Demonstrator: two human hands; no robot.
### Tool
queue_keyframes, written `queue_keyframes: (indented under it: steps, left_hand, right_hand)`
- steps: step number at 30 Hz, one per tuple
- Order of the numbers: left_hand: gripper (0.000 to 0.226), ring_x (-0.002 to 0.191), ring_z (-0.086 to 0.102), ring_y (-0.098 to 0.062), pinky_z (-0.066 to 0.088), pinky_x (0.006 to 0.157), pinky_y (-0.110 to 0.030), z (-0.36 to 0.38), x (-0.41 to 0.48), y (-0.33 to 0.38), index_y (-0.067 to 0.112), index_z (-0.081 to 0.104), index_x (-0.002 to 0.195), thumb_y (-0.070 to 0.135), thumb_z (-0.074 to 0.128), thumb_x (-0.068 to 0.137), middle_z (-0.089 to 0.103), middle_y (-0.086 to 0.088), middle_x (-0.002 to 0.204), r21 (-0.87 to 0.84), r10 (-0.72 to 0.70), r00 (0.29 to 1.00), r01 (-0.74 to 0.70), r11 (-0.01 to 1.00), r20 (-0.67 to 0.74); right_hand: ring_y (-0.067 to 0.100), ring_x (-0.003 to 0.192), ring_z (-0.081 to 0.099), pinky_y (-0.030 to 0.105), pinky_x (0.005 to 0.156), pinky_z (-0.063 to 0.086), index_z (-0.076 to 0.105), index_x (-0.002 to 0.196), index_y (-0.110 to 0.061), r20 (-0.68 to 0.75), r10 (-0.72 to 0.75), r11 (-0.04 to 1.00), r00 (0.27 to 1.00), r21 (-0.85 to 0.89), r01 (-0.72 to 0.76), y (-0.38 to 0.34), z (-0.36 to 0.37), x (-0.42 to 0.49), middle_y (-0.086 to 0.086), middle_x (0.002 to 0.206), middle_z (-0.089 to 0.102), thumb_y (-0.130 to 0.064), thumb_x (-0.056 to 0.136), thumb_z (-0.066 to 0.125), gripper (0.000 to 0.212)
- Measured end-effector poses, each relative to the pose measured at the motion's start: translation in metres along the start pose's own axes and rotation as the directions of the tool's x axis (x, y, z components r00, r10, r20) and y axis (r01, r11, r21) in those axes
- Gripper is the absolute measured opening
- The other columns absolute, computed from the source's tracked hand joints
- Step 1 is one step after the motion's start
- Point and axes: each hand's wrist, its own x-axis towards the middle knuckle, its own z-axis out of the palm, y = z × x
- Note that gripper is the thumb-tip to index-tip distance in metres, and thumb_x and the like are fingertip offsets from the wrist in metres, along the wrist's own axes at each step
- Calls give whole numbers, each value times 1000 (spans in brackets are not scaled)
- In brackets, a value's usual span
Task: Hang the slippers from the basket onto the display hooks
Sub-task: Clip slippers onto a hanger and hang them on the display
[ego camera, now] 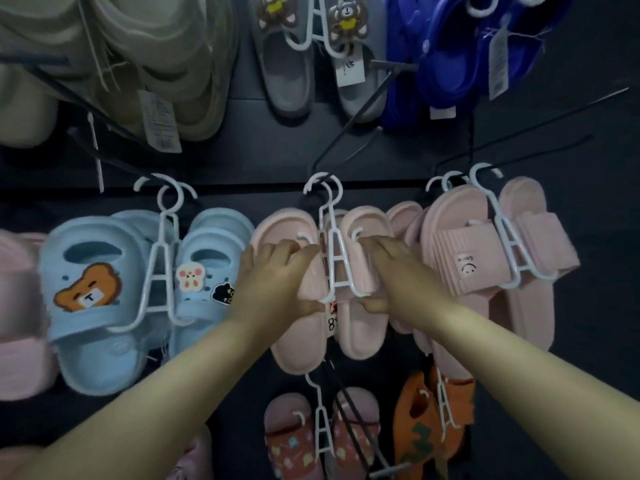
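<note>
Across a dark display wall (pixel 606 306), dimly lit, pairs of slippers hang on white plastic hangers from black wire hooks. Toward the wall's top left corner hang beige slippers (pixel 156 64), at the top edge a grey pair (pixel 287 74) with bear badges, and toward the top right corner a dark blue pair (pixel 446 57). Along the middle row, a light blue pair (pixel 86 289) with a bear picture hangs toward the left edge and a pink pair marked with a smile (pixel 464 258) toward the right. Near the bottom edge hang a patterned reddish pair (pixel 291 441) and an orange pair (pixel 426 427).

At the middle of the wall is the plain pink pair (pixel 360 327), clipped side by side on a white hanger (pixel 334 251). The hanger's loop seems to sit over the tip of a display hook (pixel 346 133), though blur and poor light leave that uncertain.

The left hand (pixel 273 275) grasps the left slipper of this pair, fingers curled over its strap and thumb under it. The right hand (pixel 398 271) grasps the right slipper the same way, fingers bent over the strap beside the hanger's arm.
</note>
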Motion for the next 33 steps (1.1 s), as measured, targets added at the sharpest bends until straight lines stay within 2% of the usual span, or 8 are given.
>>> queue_keyframes:
  steps: [2, 6, 10, 13, 15, 20, 27, 33]
  left_hand:
    - [86, 112, 49, -31, 32, 100, -56, -2, 0, 1, 21, 50, 132, 49, 82, 58, 56, -4, 118, -3, -5, 1000, 5, 1000, 11]
    - [84, 101, 56, -37, 44, 86, -46, -4, -5, -1, 11, 55, 127, 40, 87, 54, 58, -14, 113, -45, 30, 999, -32, 998, -37]
    - [75, 111, 53, -39, 44, 91, -46, -15, -18, 4, 6, 56, 124, 36, 84, 62, 55, -21, 124, -40, 23, 998, -25, 999, -58]
    - [64, 108, 54, -40, 46, 90, -49, -29, -30, 10, 5, 55, 123, 45, 68, 74, 55, -21, 123, -63, 15, 999, -18, 998, -43]
    - [62, 105, 55, -38, 48, 87, -48, -40, -38, 14, 6, 56, 122, 51, 52, 81, 57, -17, 120, -90, 27, 999, -30, 995, -37]
    - [47, 106, 54, -32, 43, 87, -43, -71, -68, 28, 9, 56, 123, 31, 65, 83, 58, -10, 118, -133, 54, 997, -61, 989, -61]
    - [43, 106, 55, -31, 41, 87, -42, -134, -153, 56, 12, 55, 126, 27, 59, 87, 59, -9, 119, -252, 64, 998, -59, 966, 11]
    - [47, 100, 57, -33, 44, 82, -42, -175, -245, 86, 12, 57, 124, 32, 52, 81, 61, -9, 116, -312, 56, 991, -15, 950, 121]
  right_hand:
    - [14, 138, 17, 28, 106, 28, 13, 149, -19, -5, -14, 1000, 1000, -7, 14, 1, 0, 0, -3, 152, 19, -39, 76, 71, 95]
    - [17, 140, 15, 27, 110, 21, 11, 149, -15, -29, -68, 996, 997, -67, 66, 1, 3, -2, 1, 154, 16, -42, 78, 69, 96]
    - [22, 142, 10, 34, 114, 17, 12, 149, -13, -63, -61, 996, 996, -65, 56, -6, 0, -12, 4, 155, 14, -43, 79, 67, 94]
    - [26, 137, 25, 39, 109, 30, 29, 145, -10, -122, -49, 999, 991, -10, 48, -19, -7, -29, 9, 149, 29, -39, 79, 68, 81]
    - [28, 130, 36, 41, 98, 42, 38, 139, -9, -155, -65, 998, 986, -13, 64, -31, -13, -43, 11, 141, 40, -37, 81, 66, 71]
    - [26, 121, 43, 38, 93, 45, 44, 134, -10, -173, -89, 996, 981, -7, 90, -64, -37, -79, 8, 131, 48, -35, 85, 60, 58]
    - [23, 118, 43, 41, 87, 48, 44, 133, -13, -122, -35, 993, 992, 104, 48, -135, -66, -158, 5, 128, 49, -34, 87, 57, 52]
    - [22, 115, 45, 30, 81, 44, 45, 132, -13, -9, -12, 991, 1000, 131, 13, -197, -74, -252, 4, 126, 50, -34, 87, 57, 52]
